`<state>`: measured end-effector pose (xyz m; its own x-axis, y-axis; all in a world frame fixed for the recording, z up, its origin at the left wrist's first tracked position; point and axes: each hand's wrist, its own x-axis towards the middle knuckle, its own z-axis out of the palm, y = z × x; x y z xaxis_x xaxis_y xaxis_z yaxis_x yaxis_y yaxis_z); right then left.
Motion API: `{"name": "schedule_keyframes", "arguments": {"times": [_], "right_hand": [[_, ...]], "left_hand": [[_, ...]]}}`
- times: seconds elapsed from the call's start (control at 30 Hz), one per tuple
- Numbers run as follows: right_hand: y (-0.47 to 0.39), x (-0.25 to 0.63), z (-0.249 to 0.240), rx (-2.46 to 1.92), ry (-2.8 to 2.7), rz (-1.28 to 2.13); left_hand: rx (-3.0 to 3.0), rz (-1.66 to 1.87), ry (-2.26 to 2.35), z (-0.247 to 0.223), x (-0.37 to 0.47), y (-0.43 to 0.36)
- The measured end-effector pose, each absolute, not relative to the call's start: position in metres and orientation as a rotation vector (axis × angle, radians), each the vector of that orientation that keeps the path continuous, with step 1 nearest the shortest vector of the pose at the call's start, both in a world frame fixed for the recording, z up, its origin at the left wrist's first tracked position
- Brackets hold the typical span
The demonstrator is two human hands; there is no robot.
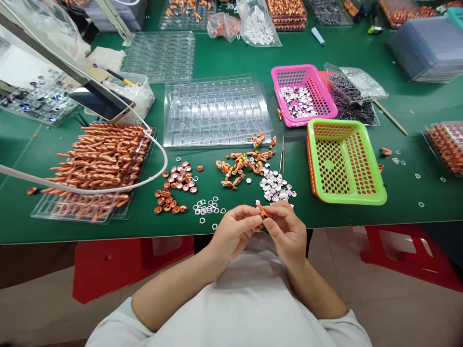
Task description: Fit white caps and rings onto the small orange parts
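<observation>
Both hands meet at the table's front edge around one small orange plastic part [263, 211]. My left hand [237, 226] pinches it from the left, and my right hand [287, 229] has thumb and fingers closed on its other side. Fingers cover much of the part. Just beyond the right hand lies a heap of white round caps [277, 185]. Orange parts with yellow bits [238, 166] are scattered behind the hands. Thin white rings [208, 207] lie to the left, with orange round cups [181, 178] past them. Metal tweezers [282, 156] rest behind the caps.
A green basket [379, 190] stands at right, a pink basket [277, 79] with white pieces behind it. Clear trays [217, 113] lie mid-table. Orange tubular parts [104, 159] are piled at left under a curved white hose [159, 176]. Red stools [108, 270] stand below the table edge.
</observation>
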<state>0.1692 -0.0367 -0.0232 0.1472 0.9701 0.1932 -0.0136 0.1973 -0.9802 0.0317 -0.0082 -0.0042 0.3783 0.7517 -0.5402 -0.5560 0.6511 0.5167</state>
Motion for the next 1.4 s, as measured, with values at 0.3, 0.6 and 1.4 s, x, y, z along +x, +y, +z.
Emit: {"name": "schedule_keyframes", "arguments": {"times": [0.3, 0.6, 1.4], "right_hand": [[-0.039, 0.173, -0.022, -1.128, -1.411, 0.604], [-0.040, 0.176, -0.014, -1.159, -1.517, 0.521], [-0.036, 0.173, -0.012, -1.187, -1.503, 0.540]], "left_hand": [[0.317, 0.849, 0.834, -0.001, 0.031, -0.008], [0.477, 0.890, 0.861, 0.000, 0.028, -0.005], [0.225, 0.768, 0.779, -0.002, 0.032, -0.006]]}}
